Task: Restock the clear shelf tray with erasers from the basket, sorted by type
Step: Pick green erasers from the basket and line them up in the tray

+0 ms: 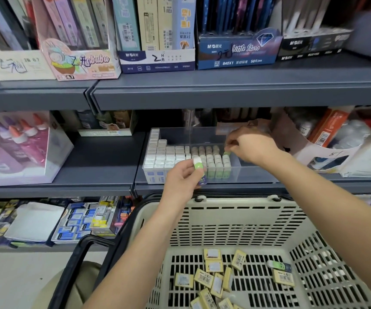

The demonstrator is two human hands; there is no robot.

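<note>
A clear shelf tray (247, 168) sits on the middle shelf. Its left part holds rows of white erasers (162, 152) with blue sleeves; the middle part holds green-sleeved erasers (215, 159). My left hand (182, 177) grips a green-sleeved eraser (199, 167) in front of the tray. Over the tray's middle, my right hand (251, 144) pinches another green eraser (226, 153) at the right end of the green rows. Below, a beige basket (235, 219) holds several yellow-wrapped erasers (211, 277) and one green eraser (279, 266).
Glue bottles in a clear box (17, 148) stand at left on the same shelf. Boxes of pencil leads (157, 34) fill the upper shelf. Cartons (327, 139) crowd the tray's right side. The basket's black handle (79, 259) hangs at its left.
</note>
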